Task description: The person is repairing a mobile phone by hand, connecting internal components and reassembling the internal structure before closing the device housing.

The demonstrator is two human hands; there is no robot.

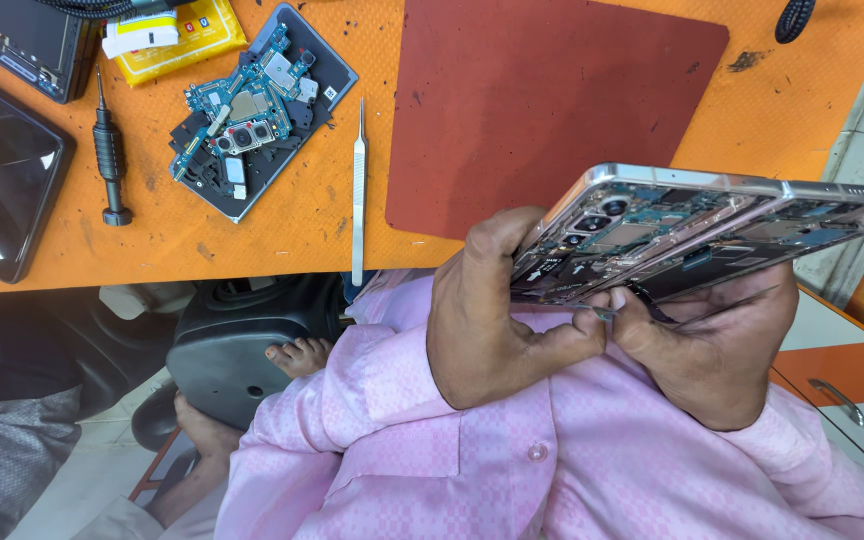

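Both hands [492, 310] [717, 345] raised, fingers curled

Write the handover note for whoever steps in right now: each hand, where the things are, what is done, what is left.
Left hand: grips the opened phone at its camera end, thumb over the edge.
Right hand: supports the phone from below and pinches a small metal tool against its near edge.
Phone: held over the lap, back cover off, circuit boards exposed.
On the orange table: tweezers, screwdriver, a second phone body with loose boards piled on it, a dark tablet, a red mat.
Done: held phone is open.
Left: boards sit in the frame, not lifted out.
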